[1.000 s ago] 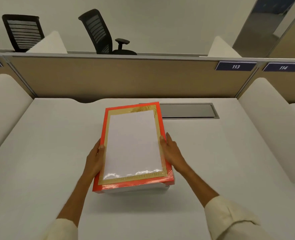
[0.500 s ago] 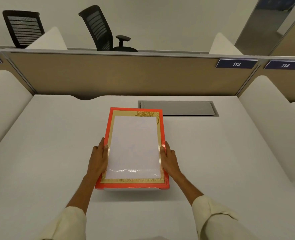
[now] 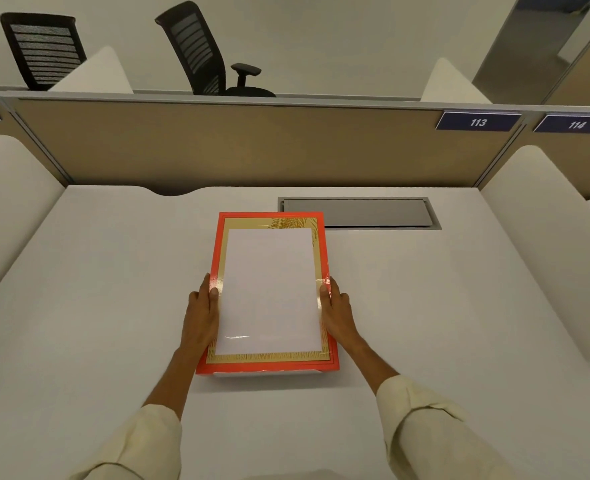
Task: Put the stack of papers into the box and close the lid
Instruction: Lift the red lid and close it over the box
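A flat box sits in the middle of the white desk. Its red lid has a gold border and a glossy white panel in the middle, and it lies flat and square on the box. Only a thin white strip of the box base shows under the lid's near edge. My left hand grips the lid's left edge, thumb on top. On the right edge, my right hand holds the lid the same way. No separate stack of papers is visible; what is inside the box is hidden.
A grey cable hatch is set into the desk just behind and right of the box. A tan partition closes the back, and padded white dividers flank the desk. Two black chairs stand beyond the partition.
The lid was tilted and skewed above the box with its near edge raised. It has come down and straightened, and it now lies flat on the box. Both hands stayed on its sides.
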`<action>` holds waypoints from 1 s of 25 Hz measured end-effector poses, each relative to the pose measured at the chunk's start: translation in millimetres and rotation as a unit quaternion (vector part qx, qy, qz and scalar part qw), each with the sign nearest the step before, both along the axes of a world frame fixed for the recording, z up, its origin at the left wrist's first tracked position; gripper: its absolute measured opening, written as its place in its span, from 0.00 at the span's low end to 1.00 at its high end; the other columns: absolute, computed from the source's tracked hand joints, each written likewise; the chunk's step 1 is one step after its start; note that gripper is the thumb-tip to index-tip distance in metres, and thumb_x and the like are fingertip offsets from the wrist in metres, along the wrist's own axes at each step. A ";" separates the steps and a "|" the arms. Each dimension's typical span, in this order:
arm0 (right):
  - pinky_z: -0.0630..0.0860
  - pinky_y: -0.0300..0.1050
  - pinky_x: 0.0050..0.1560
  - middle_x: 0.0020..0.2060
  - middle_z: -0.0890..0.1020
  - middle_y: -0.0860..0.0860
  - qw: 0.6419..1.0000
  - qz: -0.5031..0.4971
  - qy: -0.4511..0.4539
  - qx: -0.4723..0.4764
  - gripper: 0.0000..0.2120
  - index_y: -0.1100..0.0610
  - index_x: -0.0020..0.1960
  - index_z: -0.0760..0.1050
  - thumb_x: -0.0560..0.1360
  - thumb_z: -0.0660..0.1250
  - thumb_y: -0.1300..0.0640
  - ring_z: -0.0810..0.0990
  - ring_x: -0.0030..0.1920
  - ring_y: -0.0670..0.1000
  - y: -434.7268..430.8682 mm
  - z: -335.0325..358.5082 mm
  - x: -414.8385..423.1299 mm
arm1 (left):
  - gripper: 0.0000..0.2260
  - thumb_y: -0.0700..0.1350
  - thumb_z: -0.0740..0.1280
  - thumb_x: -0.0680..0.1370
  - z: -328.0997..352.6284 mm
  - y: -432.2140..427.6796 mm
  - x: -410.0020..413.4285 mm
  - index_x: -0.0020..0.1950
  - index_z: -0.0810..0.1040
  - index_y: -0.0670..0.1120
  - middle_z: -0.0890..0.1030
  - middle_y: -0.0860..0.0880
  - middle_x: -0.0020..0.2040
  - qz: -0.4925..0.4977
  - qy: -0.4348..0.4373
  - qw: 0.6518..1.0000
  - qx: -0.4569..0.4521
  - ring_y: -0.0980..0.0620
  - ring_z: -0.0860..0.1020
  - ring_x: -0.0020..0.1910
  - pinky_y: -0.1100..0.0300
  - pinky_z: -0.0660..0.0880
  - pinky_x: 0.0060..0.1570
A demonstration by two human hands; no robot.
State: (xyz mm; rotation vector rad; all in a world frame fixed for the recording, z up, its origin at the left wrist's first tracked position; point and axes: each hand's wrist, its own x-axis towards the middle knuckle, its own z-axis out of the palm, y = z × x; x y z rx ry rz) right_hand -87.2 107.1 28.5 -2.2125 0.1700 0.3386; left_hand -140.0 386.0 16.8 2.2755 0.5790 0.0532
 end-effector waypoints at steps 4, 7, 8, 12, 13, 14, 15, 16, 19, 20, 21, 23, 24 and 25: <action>0.75 0.46 0.56 0.61 0.73 0.60 1.000 -0.004 0.004 -0.010 0.26 0.51 0.77 0.55 0.82 0.48 0.43 0.76 0.56 0.54 1.9 -1.7 6.4 | 0.25 0.57 0.50 0.82 0.5 -0.3 7.5 0.79 0.57 0.52 0.74 0.40 0.62 0.000 0.005 1.000 0.000 0.42 0.76 0.60 0.44 0.75 0.59; 0.76 0.48 0.57 0.62 0.73 0.60 1.000 0.002 0.014 -0.016 0.26 0.51 0.77 0.56 0.82 0.49 0.43 0.76 0.57 0.54 0.0 -3.3 6.9 | 0.26 0.58 0.50 0.82 -0.4 -0.1 7.9 0.79 0.57 0.51 0.74 0.40 0.64 -0.005 0.013 1.000 -0.006 0.41 0.76 0.61 0.42 0.75 0.60; 0.76 0.48 0.58 0.63 0.73 0.60 1.000 0.007 0.022 -0.021 0.26 0.51 0.77 0.56 0.82 0.49 0.42 0.76 0.58 0.54 -0.3 -2.4 6.1 | 0.27 0.59 0.50 0.81 0.1 0.2 7.0 0.79 0.57 0.51 0.74 0.40 0.64 -0.006 0.022 1.000 -0.001 0.40 0.76 0.61 0.42 0.75 0.60; 0.63 0.54 0.74 0.76 0.60 0.55 0.976 0.050 -0.093 -0.193 0.33 0.51 0.79 0.49 0.80 0.50 0.38 0.62 0.75 0.58 8.0 0.1 1.4 | 0.29 0.61 0.51 0.81 5.0 -8.5 7.8 0.79 0.57 0.48 0.65 0.41 0.76 -0.034 -0.010 0.981 0.193 0.38 0.69 0.72 0.42 0.69 0.68; 0.56 0.53 0.77 0.79 0.55 0.53 0.966 0.083 -0.132 -0.207 0.34 0.51 0.79 0.46 0.79 0.50 0.37 0.55 0.78 0.57 14.0 1.0 -0.1 | 0.29 0.60 0.52 0.81 7.2 -14.4 9.4 0.79 0.56 0.47 0.61 0.42 0.78 -0.067 -0.035 0.969 0.234 0.41 0.64 0.76 0.44 0.63 0.72; 0.49 0.51 0.78 0.79 0.50 0.51 0.957 0.119 -0.153 -0.215 0.35 0.52 0.79 0.44 0.79 0.49 0.36 0.50 0.79 0.55 20.6 0.8 -1.1 | 0.30 0.60 0.51 0.81 8.8 -20.4 11.2 0.80 0.54 0.47 0.58 0.44 0.80 -0.104 -0.050 0.960 0.255 0.43 0.59 0.78 0.46 0.58 0.75; 0.45 0.50 0.79 0.80 0.47 0.50 0.950 0.149 -0.160 -0.224 0.36 0.52 0.79 0.42 0.79 0.49 0.36 0.46 0.80 0.53 26.3 -0.7 -1.7 | 0.32 0.61 0.48 0.80 9.4 -26.2 13.0 0.80 0.53 0.47 0.54 0.46 0.81 -0.136 -0.051 0.953 0.267 0.46 0.55 0.80 0.48 0.54 0.77; 0.43 0.49 0.79 0.80 0.45 0.49 0.945 0.167 -0.158 -0.234 0.37 0.52 0.79 0.40 0.79 0.48 0.35 0.43 0.79 0.51 30.2 -3.1 -1.8 | 0.34 0.63 0.45 0.79 8.6 -30.7 14.3 0.80 0.51 0.46 0.52 0.47 0.81 -0.157 -0.043 0.948 0.273 0.47 0.51 0.80 0.49 0.51 0.79; 0.41 0.48 0.79 0.79 0.43 0.49 0.938 0.178 -0.138 -0.262 0.38 0.53 0.79 0.38 0.78 0.47 0.34 0.41 0.79 0.51 31.8 -10.8 -0.7 | 0.39 0.67 0.36 0.76 1.9 -34.0 16.3 0.80 0.48 0.45 0.48 0.48 0.81 -0.181 -0.012 0.945 0.273 0.49 0.46 0.80 0.50 0.47 0.79; 0.41 0.48 0.79 0.79 0.43 0.49 0.937 0.180 -0.135 -0.268 0.39 0.53 0.79 0.38 0.78 0.47 0.34 0.41 0.79 0.51 31.1 -12.7 -0.5 | 0.40 0.68 0.34 0.75 -0.3 -33.4 16.8 0.80 0.47 0.44 0.48 0.48 0.81 -0.183 -0.004 0.946 0.269 0.49 0.46 0.80 0.50 0.47 0.79; 0.41 0.47 0.79 0.79 0.43 0.49 0.935 0.181 -0.135 -0.272 0.39 0.53 0.79 0.38 0.78 0.47 0.34 0.41 0.79 0.51 30.7 -14.2 -0.5 | 0.41 0.69 0.33 0.74 -2.1 -33.0 17.2 0.80 0.47 0.45 0.47 0.48 0.81 -0.185 0.001 0.946 0.266 0.49 0.45 0.80 0.50 0.47 0.79; 0.40 0.47 0.79 0.79 0.42 0.49 0.933 0.183 -0.137 -0.277 0.39 0.54 0.79 0.38 0.78 0.47 0.33 0.40 0.79 0.51 31.1 -16.6 -0.5 | 0.42 0.69 0.31 0.73 -5.4 -32.4 18.3 0.80 0.45 0.45 0.47 0.48 0.81 -0.191 0.011 0.944 0.269 0.49 0.45 0.80 0.49 0.47 0.79; 0.40 0.47 0.79 0.79 0.42 0.49 0.932 0.184 -0.138 -0.279 0.39 0.54 0.79 0.38 0.78 0.47 0.33 0.40 0.79 0.51 31.7 -17.6 -0.3 | 0.42 0.69 0.30 0.73 -6.4 -32.2 19.0 0.80 0.45 0.45 0.47 0.48 0.81 -0.193 0.014 0.943 0.270 0.49 0.45 0.80 0.49 0.47 0.79; 0.40 0.47 0.79 0.79 0.42 0.49 0.932 0.183 -0.140 -0.280 0.39 0.54 0.79 0.38 0.78 0.47 0.33 0.40 0.79 0.51 31.9 -18.5 -0.2 | 0.42 0.69 0.30 0.73 -7.1 -32.2 19.4 0.80 0.45 0.45 0.47 0.48 0.81 -0.193 0.015 0.944 0.268 0.48 0.45 0.80 0.49 0.47 0.79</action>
